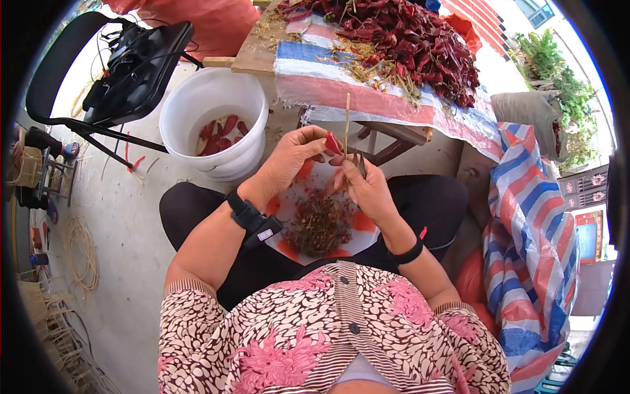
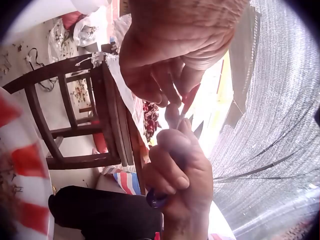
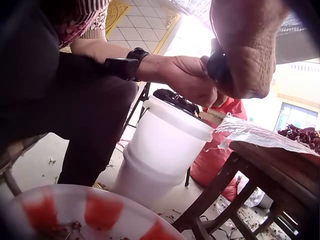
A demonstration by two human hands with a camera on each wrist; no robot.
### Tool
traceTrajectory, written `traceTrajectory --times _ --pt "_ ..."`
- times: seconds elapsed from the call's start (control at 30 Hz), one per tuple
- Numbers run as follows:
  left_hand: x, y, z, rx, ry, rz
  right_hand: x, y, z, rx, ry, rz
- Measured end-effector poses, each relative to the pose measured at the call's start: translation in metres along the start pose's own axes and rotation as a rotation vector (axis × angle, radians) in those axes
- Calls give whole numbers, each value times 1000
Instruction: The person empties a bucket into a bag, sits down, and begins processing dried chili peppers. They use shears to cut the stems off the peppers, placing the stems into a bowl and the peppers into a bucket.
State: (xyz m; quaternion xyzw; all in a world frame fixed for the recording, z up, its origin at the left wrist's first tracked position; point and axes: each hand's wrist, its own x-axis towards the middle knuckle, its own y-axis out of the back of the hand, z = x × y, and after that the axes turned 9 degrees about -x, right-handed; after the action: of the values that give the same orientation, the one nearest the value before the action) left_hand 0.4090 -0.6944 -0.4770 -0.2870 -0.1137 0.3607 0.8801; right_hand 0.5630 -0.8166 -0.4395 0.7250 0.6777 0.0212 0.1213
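A red chili piece (image 1: 334,143) is pinched between the fingertips of my left hand (image 1: 289,161). My right hand (image 1: 371,192), close beside it, grips dark scissors (image 1: 359,165), whose purple handle (image 2: 157,199) shows in the left wrist view. A thin pale stick (image 1: 347,118) rises upright between the hands. Both hands are above a red-and-white basin (image 1: 365,244) holding dried scraps (image 1: 318,223). In the right wrist view my right hand (image 3: 247,55) covers most of what the fingers hold.
Ahead, a table covered by a striped sheet (image 1: 394,111) bears a heap of dried red chilies (image 1: 420,46). A white bucket (image 1: 252,141) with red pieces inside stands ahead on the left, beside a black chair (image 1: 161,65). Striped sheeting (image 1: 531,230) hangs at the right.
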Motion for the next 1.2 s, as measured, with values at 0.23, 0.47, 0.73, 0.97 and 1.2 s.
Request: traceTrajectory --times 0.23,0.47,0.73,0.97,1.2 --pt "-6 14 34 107 -256 197 -38 14 26 -581 -115 -94" --pt "-16 59 80 273 -578 902 12 90 4 -738 117 381" --pt "-13 61 72 492 -420 813 141 194 -17 -1164 -170 711" --pt "4 63 54 654 -348 583 177 205 -10 -1185 -293 709" --pt "1 53 55 669 -350 560 172 226 -5 -1076 -94 691"
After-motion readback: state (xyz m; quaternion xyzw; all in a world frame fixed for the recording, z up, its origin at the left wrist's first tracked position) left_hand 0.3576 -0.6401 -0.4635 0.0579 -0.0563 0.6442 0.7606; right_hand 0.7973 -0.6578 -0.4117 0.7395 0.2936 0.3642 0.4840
